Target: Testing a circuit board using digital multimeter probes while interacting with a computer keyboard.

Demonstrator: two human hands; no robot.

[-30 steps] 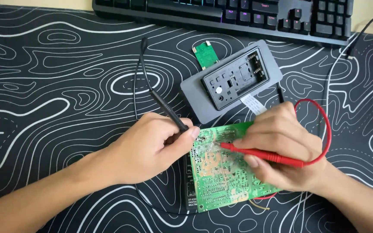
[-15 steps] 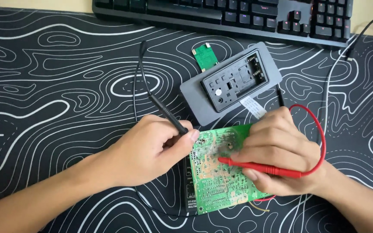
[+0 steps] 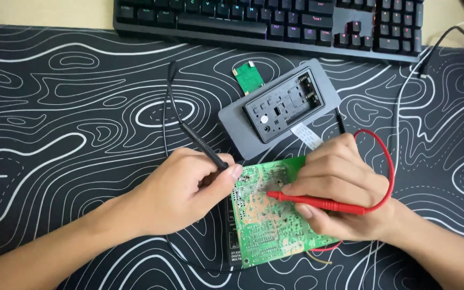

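On desk mat (image 3: 55, 107) — left hand (image 3: 181, 193) pinching black probe (image 3: 202, 147), right hand (image 3: 339, 188) red probe (image 3: 318, 203)

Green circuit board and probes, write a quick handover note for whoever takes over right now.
Left hand grips the black probe, tip at the green circuit board's left edge.
Right hand holds the red probe, tip on the board's upper middle.
The board lies solder side up on the patterned mat.
Behind it sit a grey open case and a small green board.
Done: both probes placed. Left: cannot tell, no meter reading is visible.
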